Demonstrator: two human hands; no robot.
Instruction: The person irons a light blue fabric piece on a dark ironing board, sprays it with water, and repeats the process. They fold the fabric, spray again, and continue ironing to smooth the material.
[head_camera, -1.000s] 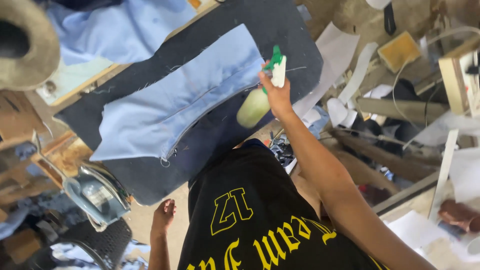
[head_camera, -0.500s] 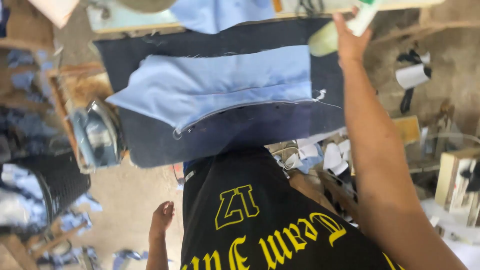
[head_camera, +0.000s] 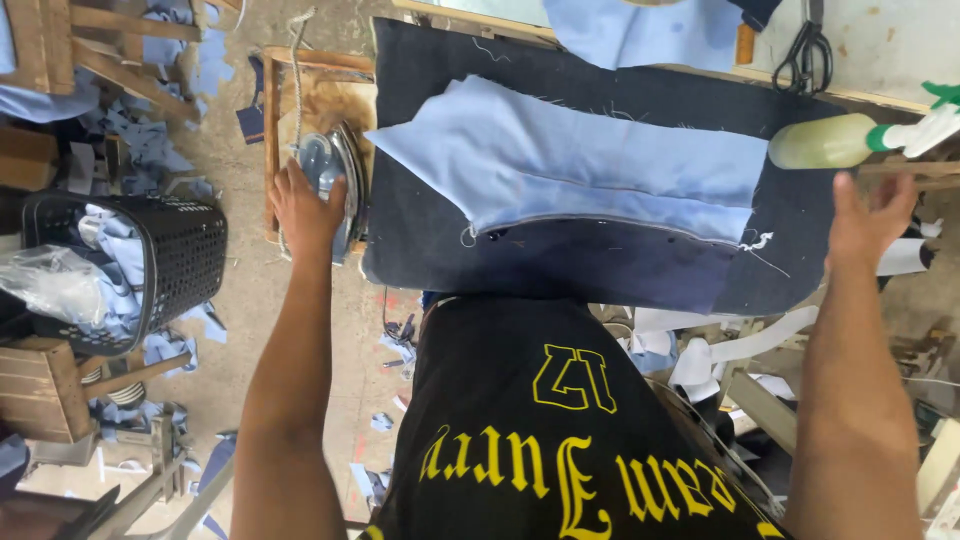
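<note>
left hand on iron | light-blue cloth flat, seamed

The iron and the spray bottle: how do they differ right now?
The iron stands on edge on a wooden stand left of the dark pad; the spray bottle lies on its side at the right. The left hand grips the iron; the right hand is open, just short of the bottle.

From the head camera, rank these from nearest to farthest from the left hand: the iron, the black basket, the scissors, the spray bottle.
From the left hand:
1. Iron, under the fingers, on its wooden stand.
2. Black basket, on the floor to the left.
3. Scissors, top right on the table.
4. Spray bottle, far right.
</note>
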